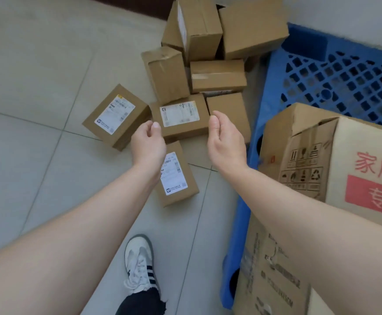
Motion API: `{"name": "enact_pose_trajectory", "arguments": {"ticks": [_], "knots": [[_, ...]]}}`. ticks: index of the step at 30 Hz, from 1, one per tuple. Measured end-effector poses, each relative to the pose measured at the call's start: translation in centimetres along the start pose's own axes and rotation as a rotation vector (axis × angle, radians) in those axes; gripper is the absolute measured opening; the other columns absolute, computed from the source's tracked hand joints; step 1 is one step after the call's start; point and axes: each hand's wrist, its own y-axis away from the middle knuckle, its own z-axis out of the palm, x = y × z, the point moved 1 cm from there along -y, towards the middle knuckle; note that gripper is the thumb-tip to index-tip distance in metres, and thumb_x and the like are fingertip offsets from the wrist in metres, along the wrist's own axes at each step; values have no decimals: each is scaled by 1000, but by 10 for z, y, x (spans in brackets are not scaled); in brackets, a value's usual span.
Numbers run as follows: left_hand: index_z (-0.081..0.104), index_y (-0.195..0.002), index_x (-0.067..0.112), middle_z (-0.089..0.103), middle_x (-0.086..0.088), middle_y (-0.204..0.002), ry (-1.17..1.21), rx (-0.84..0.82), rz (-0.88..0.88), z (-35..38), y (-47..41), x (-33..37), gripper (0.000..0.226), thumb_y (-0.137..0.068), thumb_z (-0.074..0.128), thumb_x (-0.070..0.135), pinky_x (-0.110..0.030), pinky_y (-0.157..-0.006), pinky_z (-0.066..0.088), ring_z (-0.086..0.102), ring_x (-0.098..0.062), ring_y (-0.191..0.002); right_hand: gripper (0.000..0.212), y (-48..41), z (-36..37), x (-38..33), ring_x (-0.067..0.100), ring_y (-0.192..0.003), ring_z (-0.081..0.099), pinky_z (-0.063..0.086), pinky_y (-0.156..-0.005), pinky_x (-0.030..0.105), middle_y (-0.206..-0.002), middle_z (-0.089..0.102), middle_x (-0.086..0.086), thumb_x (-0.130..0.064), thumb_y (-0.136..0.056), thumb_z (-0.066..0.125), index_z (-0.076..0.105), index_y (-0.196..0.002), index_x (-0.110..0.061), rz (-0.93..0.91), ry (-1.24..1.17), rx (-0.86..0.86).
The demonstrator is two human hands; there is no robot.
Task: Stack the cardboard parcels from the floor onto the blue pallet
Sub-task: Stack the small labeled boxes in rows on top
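On the floor: loose parcels (179, 114), left of pallet (335, 71). Left hand (148, 145) and right hand (226, 142) open, empty, flanking one for lifting.

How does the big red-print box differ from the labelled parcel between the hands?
The big red-print box sits on the blue pallet; the labelled parcel lies on the floor. The box looks far larger, though nearer the camera. It carries red characters and handling symbols; the parcel has a white shipping label. Both are brown cardboard.

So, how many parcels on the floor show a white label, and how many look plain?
Parcels with label facing up: 3
Parcel with label on its side: 1
Plain parcels: 4
Total: 8 visible; more may be hidden.
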Motion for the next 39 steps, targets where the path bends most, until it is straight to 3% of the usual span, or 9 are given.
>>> {"name": "enact_pose_trajectory", "arguments": {"ticks": [5, 10, 16, 20, 23, 25, 29, 32, 39], "knots": [[54, -126, 5, 54, -14, -132, -50, 21, -75, -2, -28, -72, 37, -100, 38, 27, -33, -96, 42, 53, -27, -116, 39, 2, 63, 46, 26, -115, 50, 37, -90, 35, -122, 59, 6, -29, -102, 26, 50, -125, -9, 94, 83, -80], [54, -89, 10, 55, 4, -71, -95, 28, -90, 3, -50, -135, 27, -101, 36, 24, -28, -60, 37, 47, -10, -61, 37, 1, 109, 92, 31, -111, 51, 39, -87, 38, -118, 60, 10, -33, -102, 26, 51, -123, -14, 197, 128, -148], [29, -67, 20, 33, 4, -64, -139, 37, -173, 19, -69, -184, 33, -99, 34, 21, -23, -50, 23, 31, -10, -53, 29, -1, 155, 140, 29, -81, 47, 31, -65, 34, -74, 47, -1, -32, -100, 25, 42, -84, -15, 245, 176, -196], [38, -92, 13, 45, 6, -78, -72, -21, -276, 30, -78, -206, 15, -100, 32, 24, -23, -56, 31, 41, -7, -61, 31, 0, 168, 154, 34, -97, 52, 36, -73, 37, -89, 57, 6, -32, -100, 25, 49, -96, -12, 278, 157, -240], [48, -120, 13, 62, 6, -105, -24, -62, -276, 35, -82, -213, 29, -99, 31, 24, -22, -62, 41, 55, -7, -77, 33, 1, 175, 160, 32, -102, 50, 37, -82, 36, -102, 60, 7, -30, -101, 25, 51, -110, -11, 312, 110, -283], [50, -124, 17, 64, 6, -110, -10, -66, -260, 37, -82, -214, 32, -99, 30, 23, -24, -69, 46, 60, -8, -84, 28, 2, 179, 162, 29, -86, 47, 33, -70, 33, -80, 51, 1, -28, -101, 25, 46, -93, -12, 309, 89, -275], [45, -133, 19, 63, 6, -119, -18, -63, -207, 35, -80, -209, 39, -98, 30, 27, -30, -87, 52, 63, -12, -101, 32, 3, 175, 155, 29, -95, 51, 34, -72, 33, -94, 57, 4, -28, -101, 26, 51, -107, -9, 305, 59, -243], [38, -140, 18, 58, 5, -131, -64, -47, -141, 29, -74, -196, 43, -99, 29, 29, -33, -100, 46, 56, -16, -117, 28, 2, 162, 141, 29, -85, 49, 32, -66, 33, -81, 52, 0, -27, -101, 27, 49, -96, -11, 251, 67, -197], [31, -147, 28, 52, 6, -137, -118, -1, 156, 18, -46, -131, 52, -95, 30, 23, -37, -107, 38, 47, -15, -126, 34, 4, 113, 94, 30, -103, 55, 45, -84, 39, -109, 65, 7, -26, -99, 34, 50, -128, -18, 160, 2, -26]]}}
